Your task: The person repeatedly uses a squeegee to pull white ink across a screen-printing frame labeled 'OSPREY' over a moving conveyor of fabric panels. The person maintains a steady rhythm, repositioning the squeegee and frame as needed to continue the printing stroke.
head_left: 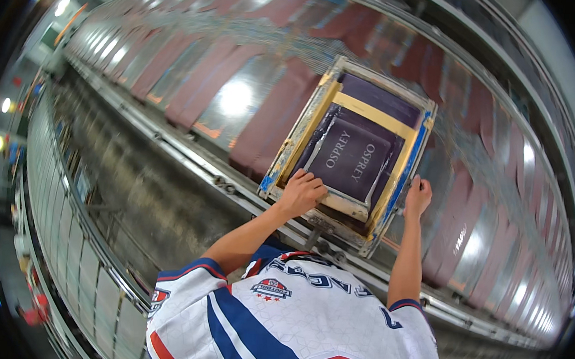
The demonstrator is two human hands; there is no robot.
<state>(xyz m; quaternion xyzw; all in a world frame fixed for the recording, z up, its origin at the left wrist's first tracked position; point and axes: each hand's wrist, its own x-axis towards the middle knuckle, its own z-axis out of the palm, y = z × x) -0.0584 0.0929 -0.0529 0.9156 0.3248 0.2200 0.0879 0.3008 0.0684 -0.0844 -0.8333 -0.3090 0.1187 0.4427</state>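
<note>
A rectangular screen-printing frame lies tilted on the long table, its edges wrapped in yellow and blue tape. Inside it is a dark purple mesh with pale lettering and a yellow strip across its far part. My left hand is closed at the frame's near left side, on the end of a pale squeegee that lies along the near end of the mesh. My right hand is curled closed just beside the frame's right edge; whatever its fingers hold is hidden.
Rows of maroon fabric pieces lie on the shiny printing table on both sides of the frame. A metal rail runs along its near edge. Across a worn aisle at left stands another long table. A person in red is far left.
</note>
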